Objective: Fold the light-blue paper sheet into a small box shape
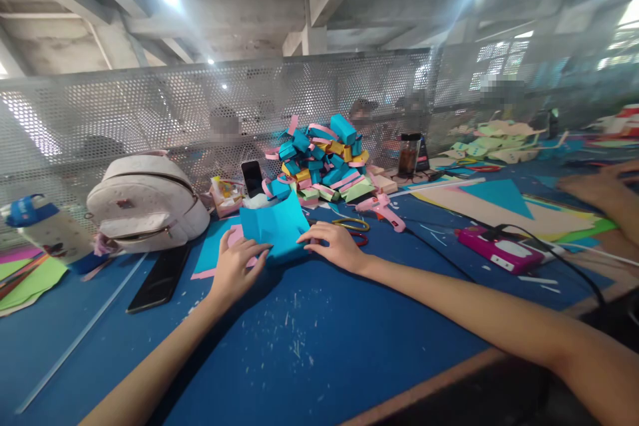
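A creased sheet of blue paper (277,223) stands partly raised off the table between my two hands. The fingers of my left hand (238,258) close on its lower left edge. On its right edge, the thumb and fingers of my right hand (332,244) pinch the paper. Beneath and to the left lie flat blue and pink sheets (212,249). Behind the paper rises a heap of folded paper pieces (324,160) in blue, pink, yellow and green. Scissors with yellow handles (352,223) lie just beyond my right hand, near a pink glue gun (382,210).
A white backpack (147,203), a black phone (160,279) and a bottle (52,233) are at left. To the right are a magenta power strip (499,249) with cables, stacked paper (504,206) and another person's hand (594,183). A perforated metal screen (174,106) borders the back.
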{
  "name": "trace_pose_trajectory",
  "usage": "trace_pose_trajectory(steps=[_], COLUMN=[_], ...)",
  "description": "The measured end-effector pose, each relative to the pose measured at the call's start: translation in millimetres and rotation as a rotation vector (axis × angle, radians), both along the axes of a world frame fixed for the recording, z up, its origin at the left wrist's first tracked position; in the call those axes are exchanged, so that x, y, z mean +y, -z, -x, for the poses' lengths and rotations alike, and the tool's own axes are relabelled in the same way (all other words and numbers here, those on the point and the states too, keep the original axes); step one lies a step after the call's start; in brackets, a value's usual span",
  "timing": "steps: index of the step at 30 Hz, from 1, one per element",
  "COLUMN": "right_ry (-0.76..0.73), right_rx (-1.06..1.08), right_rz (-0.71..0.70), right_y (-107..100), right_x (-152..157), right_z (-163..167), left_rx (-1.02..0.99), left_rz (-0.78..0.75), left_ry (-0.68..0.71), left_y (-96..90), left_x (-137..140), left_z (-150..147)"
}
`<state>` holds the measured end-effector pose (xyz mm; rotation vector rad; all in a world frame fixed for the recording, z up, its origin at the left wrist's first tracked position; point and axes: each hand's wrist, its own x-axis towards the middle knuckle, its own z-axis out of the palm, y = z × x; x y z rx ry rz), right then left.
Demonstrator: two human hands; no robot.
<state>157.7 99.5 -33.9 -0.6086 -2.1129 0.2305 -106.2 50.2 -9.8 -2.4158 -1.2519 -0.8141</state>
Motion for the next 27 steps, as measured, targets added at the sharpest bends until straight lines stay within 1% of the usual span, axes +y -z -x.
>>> trace_pose_trajectory(steps=[2, 5, 10, 14, 21, 27], right_ry=[0.014, 0.033, 0.036, 0.035, 0.033, 0.040], right_rx=[-0.013, -0.040, -0.110, -0.166, -0.213, -0.192], right_rz=[-0.013, -0.034, -0.073, -0.100, -0.125, -0.103], right_y=[1, 2, 4, 2, -2, -1], right_x=[1, 4, 7, 6, 3, 2], right_z=[-1, -1, -3, -5, -5, -6], left_rx=[0.047, 0.078, 0.080, 0.069, 0.008, -0.145], left_rz=[0.003, -0.009, -0.022, -0.022, 0.012, 0.025], left_ry=[0.030, 0.038, 0.021, 0.020, 0.036, 0.011], left_y=[-1.2, 1.0, 6.7, 7.5, 6.0, 12.4], left_x=[-1, 2, 7, 8, 8, 7], left_z=[2, 5, 9, 9, 9, 7])
